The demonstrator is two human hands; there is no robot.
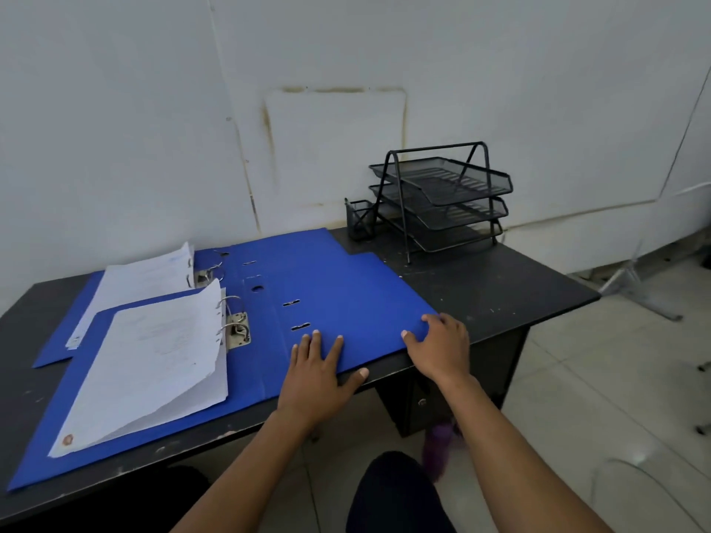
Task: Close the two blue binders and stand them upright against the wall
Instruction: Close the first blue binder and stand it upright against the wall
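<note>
Fingers (pixel 315 342) of both your left hand (pixel 317 373) and right hand (pixel 440 346) lie spread flat on the near binder's (pixel 346 302) open cover, lower centre; the far binder (pixel 284 251) also lies open, neither yet standing.

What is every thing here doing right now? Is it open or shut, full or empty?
near binder: open flat, papers on rings
far binder: open flat, partly under the near one
letter tray: upright, looks empty
left hand: flat on near binder's cover
right hand: on cover's corner
</note>
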